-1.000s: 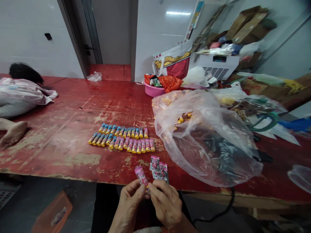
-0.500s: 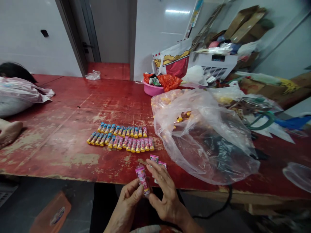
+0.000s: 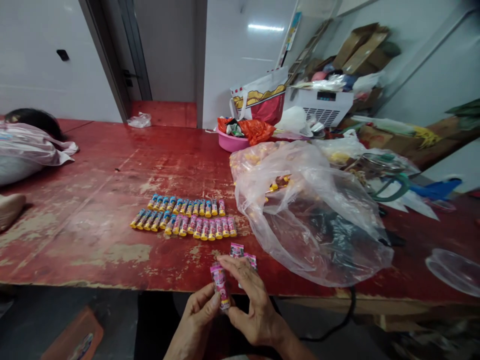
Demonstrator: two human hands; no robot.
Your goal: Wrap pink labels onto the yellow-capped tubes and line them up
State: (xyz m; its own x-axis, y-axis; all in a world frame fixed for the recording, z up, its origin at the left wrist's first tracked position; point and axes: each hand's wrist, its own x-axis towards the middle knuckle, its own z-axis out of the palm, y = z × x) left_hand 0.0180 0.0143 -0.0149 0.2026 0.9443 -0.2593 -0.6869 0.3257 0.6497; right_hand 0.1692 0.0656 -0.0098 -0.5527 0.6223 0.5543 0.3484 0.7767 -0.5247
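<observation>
A small clear tube with a pink printed wrapper and a yellow base (image 3: 220,286) is held near the table's front edge. My left hand (image 3: 200,310) pinches its lower left side between thumb and fingers. My right hand (image 3: 249,297) spans its right side, the thumb at the base and the long fingers reaching over the upper end. Beyond my right fingers lie a few flat pink wrappers (image 3: 237,250), partly covered by the hand. Farther back, two rows of finished-looking tubes rest on the table, blue-topped tubes (image 3: 161,202) leftward and pink-topped tubes (image 3: 212,229) rightward.
A large clear plastic bag (image 3: 300,215) with yellow-ended pieces inside spreads over the red table (image 3: 93,220). Behind it are a pink basin (image 3: 230,144) and a shopping bag (image 3: 262,102). A glass lid (image 3: 382,165) sits right. Another person's foot (image 3: 11,210) shows far left.
My right fingers have come in over the tube's upper end, where they were slightly apart from it. The left hand keeps its pinch. The whole view has shifted a little.
</observation>
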